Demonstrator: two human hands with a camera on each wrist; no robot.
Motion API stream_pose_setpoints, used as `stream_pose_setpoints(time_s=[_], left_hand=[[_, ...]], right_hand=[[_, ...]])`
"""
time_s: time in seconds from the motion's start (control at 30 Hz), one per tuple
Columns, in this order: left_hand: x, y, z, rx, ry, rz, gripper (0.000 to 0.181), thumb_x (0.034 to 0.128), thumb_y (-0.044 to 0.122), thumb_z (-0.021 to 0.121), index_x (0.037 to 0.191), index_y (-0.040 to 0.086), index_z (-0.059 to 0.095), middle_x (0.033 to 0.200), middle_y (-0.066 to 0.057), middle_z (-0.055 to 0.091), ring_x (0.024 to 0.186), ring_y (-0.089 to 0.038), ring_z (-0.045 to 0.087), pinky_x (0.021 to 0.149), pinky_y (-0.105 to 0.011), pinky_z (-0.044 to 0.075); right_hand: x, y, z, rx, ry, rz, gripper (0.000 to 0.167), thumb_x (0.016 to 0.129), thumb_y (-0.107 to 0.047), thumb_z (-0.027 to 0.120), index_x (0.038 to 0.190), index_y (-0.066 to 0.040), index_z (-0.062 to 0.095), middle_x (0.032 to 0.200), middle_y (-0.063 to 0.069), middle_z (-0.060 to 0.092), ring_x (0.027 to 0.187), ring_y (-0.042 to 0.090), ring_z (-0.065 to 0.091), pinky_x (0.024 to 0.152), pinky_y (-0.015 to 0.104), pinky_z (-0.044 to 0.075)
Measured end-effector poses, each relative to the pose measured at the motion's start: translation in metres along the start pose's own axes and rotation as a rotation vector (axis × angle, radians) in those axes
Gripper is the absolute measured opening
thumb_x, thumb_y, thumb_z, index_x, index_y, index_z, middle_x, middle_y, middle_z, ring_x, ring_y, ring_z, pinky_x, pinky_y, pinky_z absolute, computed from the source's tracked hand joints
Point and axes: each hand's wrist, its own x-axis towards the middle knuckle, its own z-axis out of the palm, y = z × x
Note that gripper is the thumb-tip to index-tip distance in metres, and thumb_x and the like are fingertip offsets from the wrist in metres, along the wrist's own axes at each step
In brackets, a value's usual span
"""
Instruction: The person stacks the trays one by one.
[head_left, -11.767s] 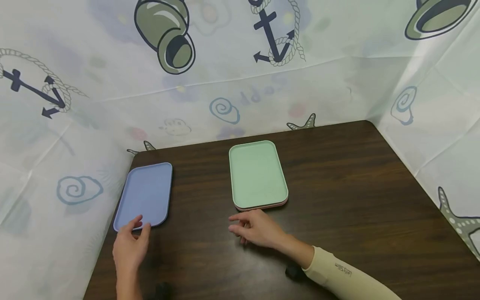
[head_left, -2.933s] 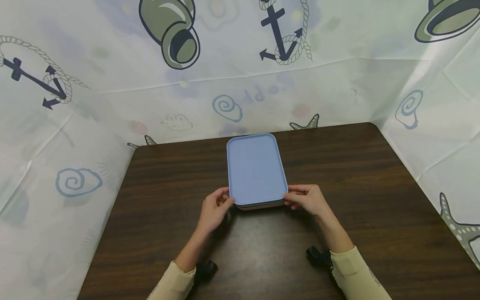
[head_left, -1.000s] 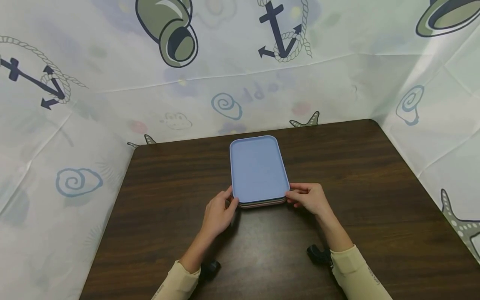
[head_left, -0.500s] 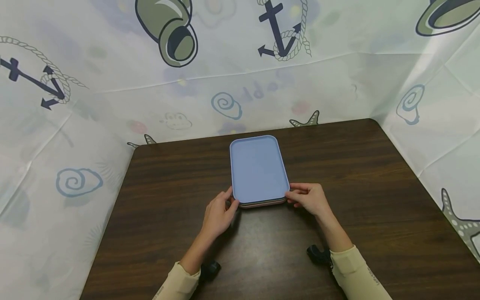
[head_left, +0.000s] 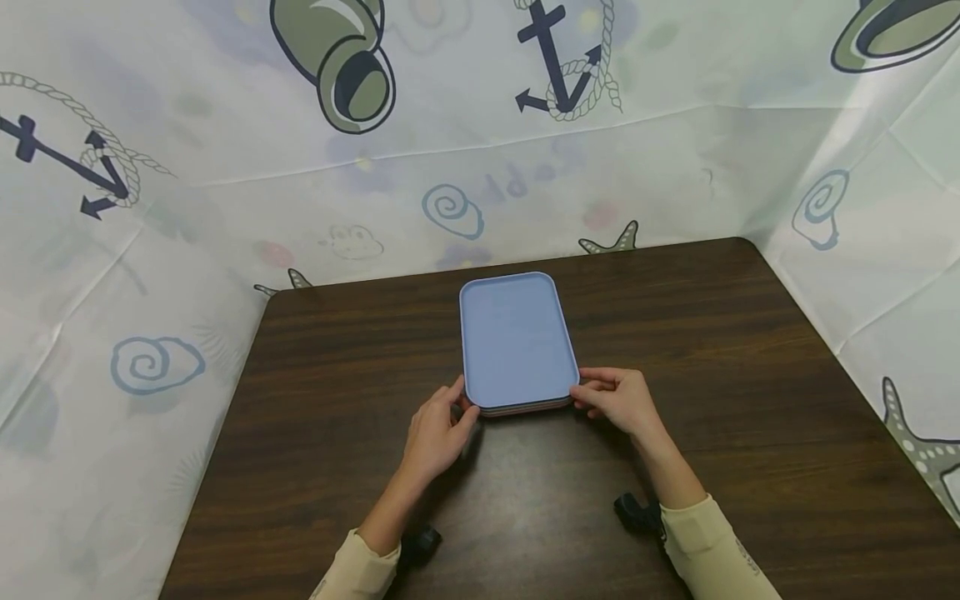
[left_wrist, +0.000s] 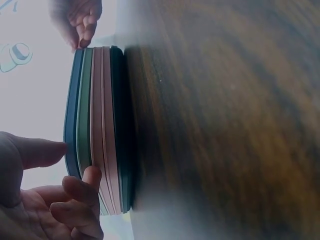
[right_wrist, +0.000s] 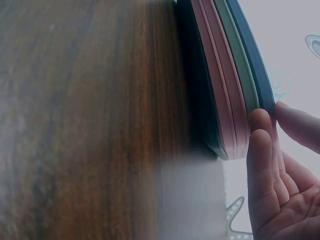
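A light blue tray (head_left: 517, 342) tops a stack of trays on the table. Beneath it the left wrist view shows a green tray (left_wrist: 85, 105), two pink trays (left_wrist: 101, 105) and a dark tray (left_wrist: 121, 125) at the bottom. My left hand (head_left: 437, 433) holds the blue tray's near left corner, thumb at its rim and curled fingers against the stack's side. At the near right corner my right hand (head_left: 618, 400) pinches the blue tray, with thumb (right_wrist: 297, 122) on the rim and fingertips by the green edge. The stack's edges look roughly lined up.
The stack stands on a dark wood-grain table (head_left: 360, 350), towards its back edge. A white curtain with sea prints (head_left: 225, 225) hangs behind and beside the table. Black wrist devices (head_left: 420, 543) sit below both forearms.
The blue tray, formerly on the table's left side, now lies over the green one. Since about a second ago the hands have barely moved; the left thumb has slid slightly lower.
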Motion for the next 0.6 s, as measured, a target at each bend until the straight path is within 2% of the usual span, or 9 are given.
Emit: stream_pose_setpoints(time_s=[0.3, 0.6], left_hand=[[-0.0018, -0.0035, 0.0002, -0.011, -0.004, 0.017, 0.052, 0.0919, 0.026, 0.067, 0.138, 0.006, 0.056, 0.089, 0.007, 0.059, 0.057, -0.005, 0.048, 0.052, -0.027, 0.040], [-0.0046, -0.0032, -0.0024, -0.016, -0.011, 0.020, 0.053, 0.0918, 0.025, 0.069, 0.139, 0.006, 0.055, 0.095, 0.005, 0.062, 0.058, -0.004, 0.049, 0.053, -0.027, 0.040]], right_hand=[[0.0003, 0.0026, -0.0012, 0.024, -0.015, 0.002, 0.047, 0.086, -0.009, 0.076, 0.125, 0.010, 0.060, 0.087, 0.014, 0.073, 0.072, 0.020, 0.071, 0.060, 0.032, 0.057], [-0.0010, 0.0012, -0.0061, 0.036, -0.030, -0.004, 0.046, 0.089, -0.013, 0.074, 0.127, 0.008, 0.060, 0.093, 0.018, 0.072, 0.074, 0.021, 0.071, 0.062, 0.033, 0.057]])
